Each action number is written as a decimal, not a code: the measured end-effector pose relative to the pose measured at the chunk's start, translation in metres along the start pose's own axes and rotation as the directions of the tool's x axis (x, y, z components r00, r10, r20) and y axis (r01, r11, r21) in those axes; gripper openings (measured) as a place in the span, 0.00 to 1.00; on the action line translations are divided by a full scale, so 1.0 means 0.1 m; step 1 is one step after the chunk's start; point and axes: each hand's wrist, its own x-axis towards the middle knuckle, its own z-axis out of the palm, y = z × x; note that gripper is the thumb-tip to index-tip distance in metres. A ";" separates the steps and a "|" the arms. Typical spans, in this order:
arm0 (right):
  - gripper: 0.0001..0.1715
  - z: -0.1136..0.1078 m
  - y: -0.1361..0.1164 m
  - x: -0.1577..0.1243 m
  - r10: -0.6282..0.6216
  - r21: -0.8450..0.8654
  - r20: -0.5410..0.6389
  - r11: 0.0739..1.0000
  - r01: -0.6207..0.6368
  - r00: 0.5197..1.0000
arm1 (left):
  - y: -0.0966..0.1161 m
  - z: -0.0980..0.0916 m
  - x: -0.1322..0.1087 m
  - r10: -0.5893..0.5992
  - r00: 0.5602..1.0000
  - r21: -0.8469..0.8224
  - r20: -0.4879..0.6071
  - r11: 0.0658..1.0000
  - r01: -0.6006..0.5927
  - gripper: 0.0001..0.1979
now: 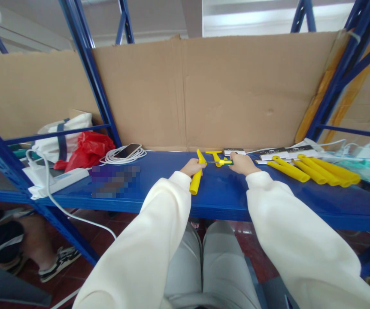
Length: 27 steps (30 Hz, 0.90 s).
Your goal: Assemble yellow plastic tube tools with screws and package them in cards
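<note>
My left hand is closed around a yellow plastic handle, which stands tilted over the blue shelf. In my right hand is a screwdriver with a yellow and green grip. Its thin shaft points left and its tip meets the yellow handle near my left fingers; whether it sits in a screw cannot be made out. Just behind the screwdriver lies a yellow T-shaped part. To the right of my right hand, several yellow-handled tools lie side by side.
Flat black-and-white pieces lie behind the yellow-handled tools. At left are a power strip, a coiled white cable, a phone and a red bag. Cardboard closes the back between blue posts. Another person's leg shows lower left.
</note>
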 end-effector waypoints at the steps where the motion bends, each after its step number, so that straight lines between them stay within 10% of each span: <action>1: 0.25 0.00 0.00 0.00 0.008 0.005 0.012 1.000 -0.008 1.000 | 0.00 0.00 0.00 -0.002 1.000 -0.002 0.001 1.000 0.002 0.07; 27: 0.26 -0.02 -0.02 -0.02 0.026 0.022 0.047 0.999 -0.027 0.999 | -0.01 0.00 0.01 0.011 1.000 -0.007 -0.006 1.000 -0.011 0.09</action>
